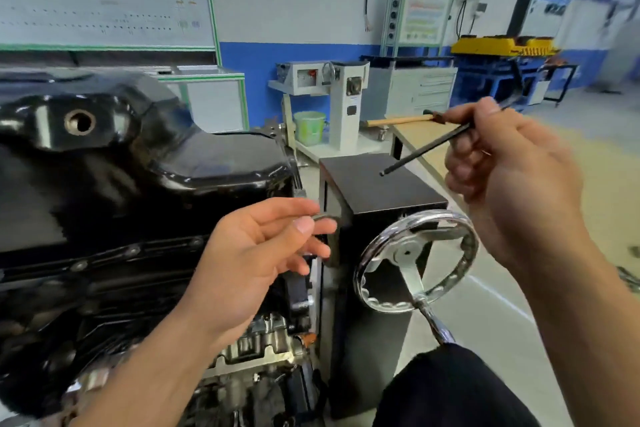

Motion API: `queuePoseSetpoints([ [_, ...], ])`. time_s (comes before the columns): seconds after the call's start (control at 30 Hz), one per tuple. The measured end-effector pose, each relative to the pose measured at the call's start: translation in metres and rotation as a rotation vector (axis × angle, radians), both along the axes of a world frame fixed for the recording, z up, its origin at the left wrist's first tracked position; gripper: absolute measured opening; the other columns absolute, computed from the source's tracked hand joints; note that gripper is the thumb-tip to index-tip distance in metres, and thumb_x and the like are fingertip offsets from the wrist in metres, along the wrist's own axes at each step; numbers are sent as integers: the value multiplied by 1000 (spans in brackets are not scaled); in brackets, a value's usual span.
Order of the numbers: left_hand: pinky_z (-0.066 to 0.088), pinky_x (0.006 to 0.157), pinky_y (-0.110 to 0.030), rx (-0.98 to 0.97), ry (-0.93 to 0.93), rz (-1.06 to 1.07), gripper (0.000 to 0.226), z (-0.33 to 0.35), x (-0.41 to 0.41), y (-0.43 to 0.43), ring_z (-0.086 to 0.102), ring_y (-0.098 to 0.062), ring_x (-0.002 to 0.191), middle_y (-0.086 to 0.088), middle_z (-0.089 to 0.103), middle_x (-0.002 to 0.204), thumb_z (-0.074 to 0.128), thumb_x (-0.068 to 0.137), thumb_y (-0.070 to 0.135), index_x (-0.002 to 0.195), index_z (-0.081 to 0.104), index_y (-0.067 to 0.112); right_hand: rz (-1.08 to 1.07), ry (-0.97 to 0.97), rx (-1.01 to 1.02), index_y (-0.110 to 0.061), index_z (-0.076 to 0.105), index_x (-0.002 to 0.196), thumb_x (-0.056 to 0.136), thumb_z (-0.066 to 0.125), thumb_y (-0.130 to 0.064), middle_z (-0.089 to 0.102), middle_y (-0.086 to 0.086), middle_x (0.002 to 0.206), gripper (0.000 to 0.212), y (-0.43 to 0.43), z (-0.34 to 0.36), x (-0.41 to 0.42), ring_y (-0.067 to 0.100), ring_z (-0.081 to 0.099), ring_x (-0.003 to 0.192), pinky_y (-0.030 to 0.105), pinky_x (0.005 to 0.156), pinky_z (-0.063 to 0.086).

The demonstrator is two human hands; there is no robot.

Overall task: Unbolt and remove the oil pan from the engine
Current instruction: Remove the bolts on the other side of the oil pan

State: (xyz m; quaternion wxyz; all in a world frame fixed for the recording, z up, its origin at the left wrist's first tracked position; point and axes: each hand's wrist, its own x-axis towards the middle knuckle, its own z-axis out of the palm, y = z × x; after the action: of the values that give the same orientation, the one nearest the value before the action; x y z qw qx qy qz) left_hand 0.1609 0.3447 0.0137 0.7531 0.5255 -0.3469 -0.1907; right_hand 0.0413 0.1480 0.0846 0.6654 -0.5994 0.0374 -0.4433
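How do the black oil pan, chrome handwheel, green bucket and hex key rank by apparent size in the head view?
1. black oil pan
2. chrome handwheel
3. hex key and green bucket: unsure; the key is long but thin and near, the bucket far.

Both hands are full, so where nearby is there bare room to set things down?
The flat top of the black box, between the oil pan and the wooden bench, is bare. The bench is also bare nearer than the hammer. It is crowded lower down, around the hand wheel and engine.
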Motion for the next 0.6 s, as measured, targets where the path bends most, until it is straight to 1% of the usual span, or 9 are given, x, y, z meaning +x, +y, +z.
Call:
queuePoseSetpoints([
  [0.07,52,57,-21,32,-32,-88,18,4,-16,-32,73,-22,77,-15,76,98,66,82,17,99,68,10,-72,48,-46,-21,75,78,99,51,-30,50,-4,62,33,-22,6,-28,9,42,52,19,47,32],
  [0.13,53,57,-22,64,-48,-170,23,6,-34,-66,73,-23,77,-14,77,96,66,81,20,99,60,7,-157,89,-85,-23,76,77,96,52,-34,51,-5,61,32,-42,10,-59,9,44,53,19,47,33],
  [0.2,53,56,-21,107,-61,-242,25,6,-55,-100,74,-24,76,-13,77,93,66,81,24,97,58,6,-254,137,-100,-25,77,78,91,53,-38,53,-7,61,31,-61,9,-92,9,48,56,18,48,36],
  [0.23,52,56,-21,138,-71,-273,24,4,-67,-117,74,-24,75,-11,77,91,66,83,25,95,58,6,-297,150,-95,-25,77,79,90,53,-38,54,-7,61,30,-69,6,-109,9,50,57,19,48,37],
  [0.3,51,55,-20,217,-92,-338,14,-2,-89,-152,74,-21,72,-8,78,87,64,92,20,94,58,7,-378,151,-53,-24,77,78,89,54,-36,54,-5,60,29,-86,-7,-141,9,50,55,20,47,37],
  [0.37,50,55,-20,319,-154,-406,8,-9,-110,-187,73,-18,69,-4,78,82,61,97,17,93,60,10,-476,155,2,-21,76,76,92,53,-33,53,-4,58,30,-103,-24,-165,9,48,53,20,46,35],
  [0.5,50,56,-20,494,-334,-483,8,-20,-140,-253,67,-12,62,-2,75,73,74,88,20,88,69,13,-667,202,91,-15,70,79,104,49,-24,52,-8,53,33,-135,-52,-193,6,47,50,24,47,32],
  [0.6,50,55,-19,572,-472,-430,10,-30,-154,-296,61,-6,60,0,73,74,81,80,20,87,75,15,-720,233,124,-12,68,82,105,48,-24,50,-9,52,33,-155,-68,-206,5,44,49,22,46,32],
])
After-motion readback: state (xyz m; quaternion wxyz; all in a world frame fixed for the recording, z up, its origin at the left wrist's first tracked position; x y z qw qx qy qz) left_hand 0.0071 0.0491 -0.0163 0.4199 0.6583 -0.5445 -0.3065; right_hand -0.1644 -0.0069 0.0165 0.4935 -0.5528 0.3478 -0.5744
